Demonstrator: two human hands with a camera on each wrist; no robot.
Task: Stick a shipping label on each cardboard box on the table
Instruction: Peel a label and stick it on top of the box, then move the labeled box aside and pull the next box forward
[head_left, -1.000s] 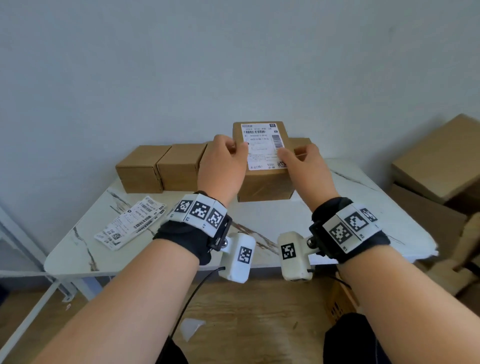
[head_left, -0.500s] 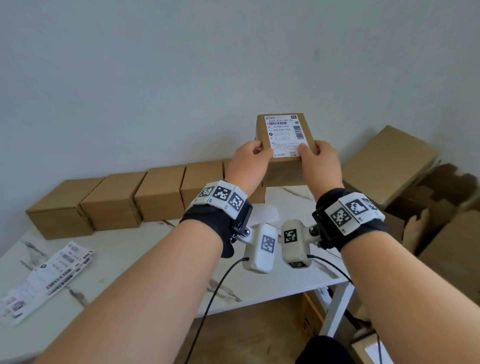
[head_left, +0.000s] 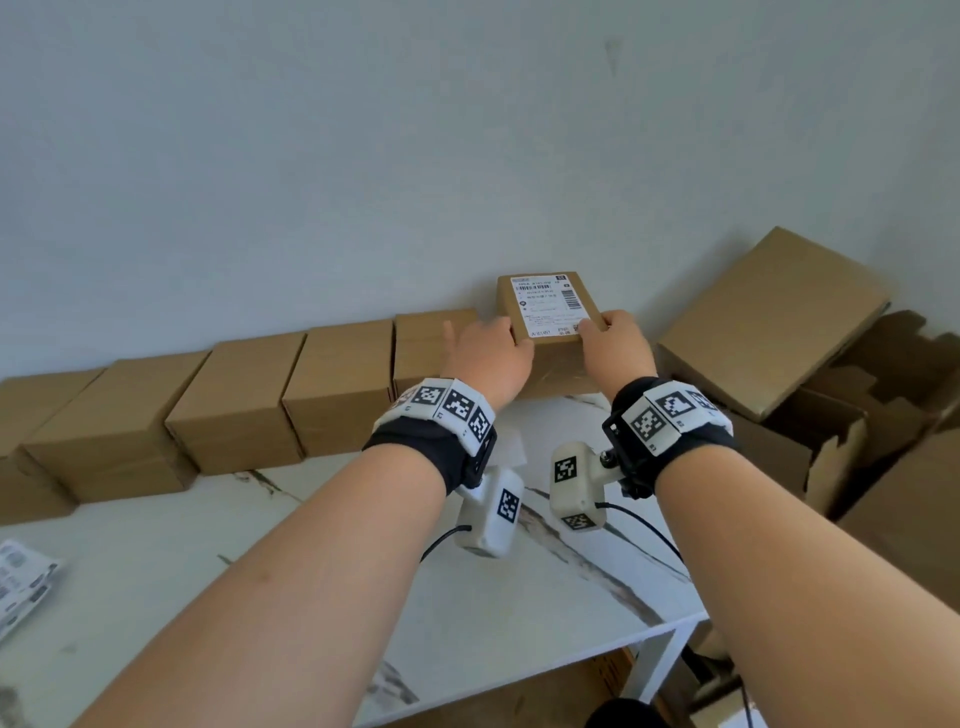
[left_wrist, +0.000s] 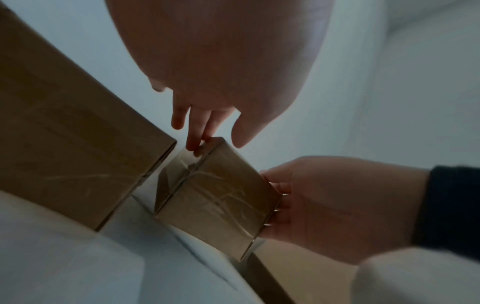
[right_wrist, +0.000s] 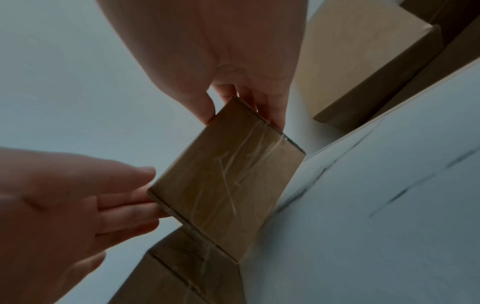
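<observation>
A cardboard box (head_left: 558, 364) with a white shipping label (head_left: 548, 304) on top is at the right end of the row along the wall. Its top stands higher than the plain box (head_left: 431, 343) beside it; whether it touches the table (head_left: 208, 545) I cannot tell. My right hand (head_left: 613, 348) pinches its right side, thumb on the near face, as the right wrist view shows (right_wrist: 241, 117). My left hand (head_left: 488, 358) has straight fingers; in the left wrist view its fingertips (left_wrist: 194, 144) only touch the box's (left_wrist: 215, 201) corner, thumb apart.
Several plain boxes (head_left: 234, 400) line the back of the table to the left. A stack of labels (head_left: 21, 582) lies at the far left. Large cartons (head_left: 769, 317) lean against the wall past the table's right edge (head_left: 675, 623).
Both hands carried the labelled box from the table's middle to the right end of the row and lowered it. The left hand's grip has loosened to a fingertip touch.
</observation>
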